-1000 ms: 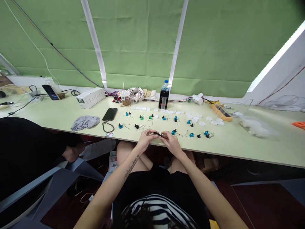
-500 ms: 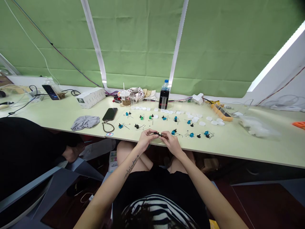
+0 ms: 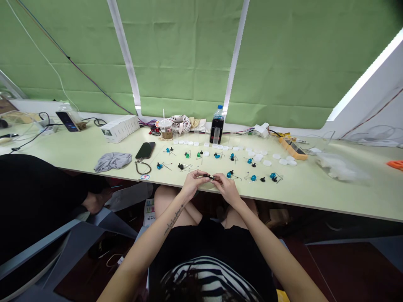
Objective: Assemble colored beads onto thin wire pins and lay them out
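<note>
Near the table's front edge, my left hand (image 3: 194, 182) pinches one end of a small black part (image 3: 208, 176). The other end is between the fingertips of my right hand (image 3: 227, 188), so both hands are closed on it. Its exact kind is too small to make out. Beyond my hands lie small black, blue and green pieces with thin metal wires: a black one (image 3: 180, 166) to the left, a green one (image 3: 198, 154) behind, and a blue one (image 3: 228, 175) just right of my right hand. A lone black piece (image 3: 262, 179) rests farther right.
Several white round caps (image 3: 235, 148) line the table behind the pieces. A dark bottle (image 3: 216, 128), a drink cup (image 3: 166, 131), a phone (image 3: 145, 150) and a grey cloth (image 3: 112, 162) stand or lie around. At right are a yellow organizer (image 3: 292, 149) and a plastic bag (image 3: 340, 167). Another person's dark sleeve (image 3: 37, 188) is at left.
</note>
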`<state>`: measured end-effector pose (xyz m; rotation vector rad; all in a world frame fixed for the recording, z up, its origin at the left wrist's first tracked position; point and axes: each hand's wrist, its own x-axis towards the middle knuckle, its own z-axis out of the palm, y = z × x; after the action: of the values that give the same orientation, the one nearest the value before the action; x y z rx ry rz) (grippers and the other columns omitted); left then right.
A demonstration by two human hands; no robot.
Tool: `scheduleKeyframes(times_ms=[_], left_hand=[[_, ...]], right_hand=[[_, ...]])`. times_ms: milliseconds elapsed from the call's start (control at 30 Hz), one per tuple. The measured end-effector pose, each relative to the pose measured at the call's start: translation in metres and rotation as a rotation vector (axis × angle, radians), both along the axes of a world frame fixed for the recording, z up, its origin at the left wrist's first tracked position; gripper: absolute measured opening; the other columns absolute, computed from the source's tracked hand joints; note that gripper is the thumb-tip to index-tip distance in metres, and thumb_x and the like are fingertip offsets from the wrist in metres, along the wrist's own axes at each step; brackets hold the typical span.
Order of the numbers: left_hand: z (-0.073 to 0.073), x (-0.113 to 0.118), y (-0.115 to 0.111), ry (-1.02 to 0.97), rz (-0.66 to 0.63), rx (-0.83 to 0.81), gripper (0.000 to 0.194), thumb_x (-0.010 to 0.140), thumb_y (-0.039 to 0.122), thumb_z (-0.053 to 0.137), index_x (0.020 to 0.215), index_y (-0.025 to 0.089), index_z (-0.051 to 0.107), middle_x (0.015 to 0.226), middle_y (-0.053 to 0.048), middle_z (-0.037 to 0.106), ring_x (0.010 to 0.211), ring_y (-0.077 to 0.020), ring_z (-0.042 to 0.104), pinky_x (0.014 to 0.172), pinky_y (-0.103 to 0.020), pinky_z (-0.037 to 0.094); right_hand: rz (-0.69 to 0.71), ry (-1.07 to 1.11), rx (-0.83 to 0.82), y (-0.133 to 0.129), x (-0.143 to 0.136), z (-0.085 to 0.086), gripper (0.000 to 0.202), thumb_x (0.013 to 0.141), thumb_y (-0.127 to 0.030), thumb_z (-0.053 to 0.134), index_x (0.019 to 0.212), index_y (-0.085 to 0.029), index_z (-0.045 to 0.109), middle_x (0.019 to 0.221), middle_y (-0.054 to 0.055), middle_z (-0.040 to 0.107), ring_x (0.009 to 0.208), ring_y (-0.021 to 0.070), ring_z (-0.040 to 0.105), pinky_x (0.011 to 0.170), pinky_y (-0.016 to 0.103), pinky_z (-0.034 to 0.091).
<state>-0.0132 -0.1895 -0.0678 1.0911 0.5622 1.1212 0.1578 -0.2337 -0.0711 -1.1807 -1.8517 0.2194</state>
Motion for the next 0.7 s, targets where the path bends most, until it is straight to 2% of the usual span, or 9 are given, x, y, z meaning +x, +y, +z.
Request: scheduleKeyframes(times_ms=[700], left_hand=[[-0.0006, 0.0008, 0.0001, -0.002, 0.000, -0.001, 0.028, 0.058, 0.018, 0.079, 0.082, 0.013, 0.064, 0.084, -0.005, 0.068, 0.073, -0.0135, 0.062, 0.076, -0.030, 0.048]], right_hand=[[0.010, 0.015, 0.000, 0.0018, -0.0001, -0.0025, 0.020, 0.089, -0.033, 0.050, 0.105, -0.022, 0.052, 0.085, 0.005, 0.068, 0.078, 0.0205, 0.066, 0.069, 0.031, 0.050]])
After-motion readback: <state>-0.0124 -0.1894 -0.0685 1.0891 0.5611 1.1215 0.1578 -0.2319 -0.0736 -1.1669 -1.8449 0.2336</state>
